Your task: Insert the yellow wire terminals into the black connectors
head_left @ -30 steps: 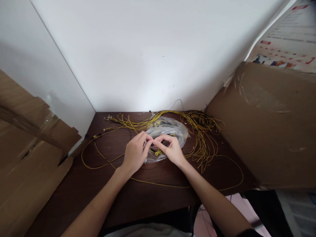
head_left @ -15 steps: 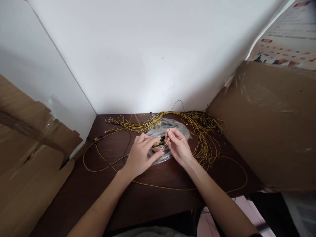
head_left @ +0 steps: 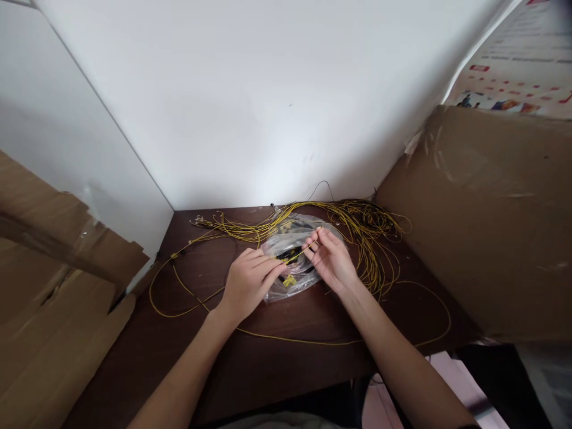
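On a dark brown table (head_left: pixel 250 363) lies a clear plastic bag (head_left: pixel 286 244) with small yellow and black parts inside. My left hand (head_left: pixel 248 283) rests at the bag's left edge, fingers pinched on one end of a thin yellow wire (head_left: pixel 297 255). My right hand (head_left: pixel 333 259) is over the bag's right side, its fingers pinching the same wire's other end. The short stretch of wire runs taut between the two hands above the bag. A small yellow connector (head_left: pixel 289 280) shows just under my left fingertips.
A tangle of yellow wires (head_left: pixel 366 238) spreads over the table's back and right, and loose loops (head_left: pixel 179 298) trail to the left and front. Brown cardboard sheets stand at the left (head_left: pixel 53 298) and right (head_left: pixel 482 226). A white wall (head_left: pixel 268 107) closes the back.
My hands have come apart: the right hand moved up and to the right, drawing a yellow wire out taut from the left hand. The left hand stayed by the bag.
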`<state>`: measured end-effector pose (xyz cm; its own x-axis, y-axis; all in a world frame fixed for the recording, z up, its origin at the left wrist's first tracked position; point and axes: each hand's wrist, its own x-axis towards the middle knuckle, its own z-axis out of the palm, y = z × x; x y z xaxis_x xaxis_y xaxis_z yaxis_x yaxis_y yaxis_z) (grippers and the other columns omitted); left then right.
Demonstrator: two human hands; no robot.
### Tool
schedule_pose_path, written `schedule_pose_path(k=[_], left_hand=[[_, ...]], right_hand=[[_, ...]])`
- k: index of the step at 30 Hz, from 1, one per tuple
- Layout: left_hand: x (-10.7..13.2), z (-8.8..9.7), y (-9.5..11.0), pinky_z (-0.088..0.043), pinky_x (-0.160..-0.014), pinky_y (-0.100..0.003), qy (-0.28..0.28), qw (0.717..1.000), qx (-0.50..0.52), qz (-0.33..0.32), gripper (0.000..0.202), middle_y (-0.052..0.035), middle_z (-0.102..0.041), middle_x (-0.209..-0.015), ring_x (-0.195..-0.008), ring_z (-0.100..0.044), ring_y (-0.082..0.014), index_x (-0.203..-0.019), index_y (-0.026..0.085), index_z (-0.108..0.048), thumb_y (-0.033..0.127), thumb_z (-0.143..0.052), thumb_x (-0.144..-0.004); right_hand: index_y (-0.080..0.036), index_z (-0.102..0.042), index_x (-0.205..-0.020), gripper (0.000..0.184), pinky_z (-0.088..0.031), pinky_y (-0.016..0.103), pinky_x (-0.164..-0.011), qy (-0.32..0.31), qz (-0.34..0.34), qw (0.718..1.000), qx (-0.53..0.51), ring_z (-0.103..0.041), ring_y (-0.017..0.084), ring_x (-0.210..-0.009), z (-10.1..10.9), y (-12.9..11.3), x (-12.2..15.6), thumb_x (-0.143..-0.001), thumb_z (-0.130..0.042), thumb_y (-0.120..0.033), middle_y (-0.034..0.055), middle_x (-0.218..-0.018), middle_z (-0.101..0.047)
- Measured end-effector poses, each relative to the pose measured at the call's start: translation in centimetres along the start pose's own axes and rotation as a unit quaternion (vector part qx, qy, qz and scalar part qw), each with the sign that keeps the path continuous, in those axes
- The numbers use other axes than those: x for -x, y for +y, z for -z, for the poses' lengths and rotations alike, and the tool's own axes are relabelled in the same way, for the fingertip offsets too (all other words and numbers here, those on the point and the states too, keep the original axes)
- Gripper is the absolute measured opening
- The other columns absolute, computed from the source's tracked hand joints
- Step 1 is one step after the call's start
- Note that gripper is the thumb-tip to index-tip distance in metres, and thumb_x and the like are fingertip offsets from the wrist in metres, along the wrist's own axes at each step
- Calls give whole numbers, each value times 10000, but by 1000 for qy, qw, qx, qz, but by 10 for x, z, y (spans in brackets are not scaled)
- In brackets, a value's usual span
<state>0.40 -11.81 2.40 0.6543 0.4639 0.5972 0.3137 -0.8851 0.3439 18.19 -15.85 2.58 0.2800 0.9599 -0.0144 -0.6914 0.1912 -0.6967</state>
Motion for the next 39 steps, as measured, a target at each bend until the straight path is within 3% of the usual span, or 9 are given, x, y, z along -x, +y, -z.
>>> schedule_pose_path(k=[6,10,14,19,26,32,39], left_hand=[[-1,7,1,-400,-594,-214,31,987,109,116,238,-26,-669,-696,-603,-562,-110,-727,154,-667,293,-510,-840],[0,5,-1,-360,-558,-214,-48,985,63,155,273,-15,-645,-648,-567,-534,-113,-742,172,-674,324,-475,-850],[2,-1,-4,-313,-510,-208,-145,981,4,131,222,12,-651,-625,-500,-518,-107,-855,266,-698,347,-492,-833],[4,-4,-4,-293,-479,-209,-178,976,-37,120,188,19,-628,-580,-485,-522,-122,-922,304,-687,326,-575,-772],[6,-5,-8,-413,-626,-223,-168,982,-26,84,150,-21,-631,-915,-755,-595,-143,-889,248,-674,248,-553,-800],[8,-9,-12,-448,-738,-254,-174,981,8,81,194,-37,-603,-945,-787,-590,-139,-908,223,-671,205,-493,-834],[7,-8,-7,-435,-666,-247,-161,981,-1,108,181,-24,-601,-971,-785,-584,-143,-895,235,-663,219,-495,-831]], right_hand=[[-190,-480,-721,144,-299,152,-388,-14,-3,1000,-16,-233,44,-424,5,-10,-4,-756,-616,-221,-70,-576,-283],[-173,-495,-721,174,-162,159,-340,-18,-18,1000,9,-132,38,-418,6,-11,-2,-710,-656,-239,-74,-568,-287],[-170,-510,-691,194,-121,178,-355,25,7,995,97,-156,36,-410,4,-5,1,-675,-680,-263,-78,-505,-306],[-158,-525,-668,203,-103,185,-370,20,-6,989,147,-185,25,-385,0,2,3,-648,-693,-272,-82,-443,-338],[-144,-554,-650,194,-103,186,-367,12,-24,986,163,-202,19,-368,-1,3,4,-624,-705,-263,-78,-413,-367],[-141,-570,-640,193,-110,187,-362,26,-13,985,170,-201,20,-365,0,3,3,-612,-710,-271,-79,-404,-366],[-139,-599,-661,170,-128,189,-367,-12,-9,978,210,-221,19,-356,2,5,5,-654,-686,-285,-71,-410,-401]])
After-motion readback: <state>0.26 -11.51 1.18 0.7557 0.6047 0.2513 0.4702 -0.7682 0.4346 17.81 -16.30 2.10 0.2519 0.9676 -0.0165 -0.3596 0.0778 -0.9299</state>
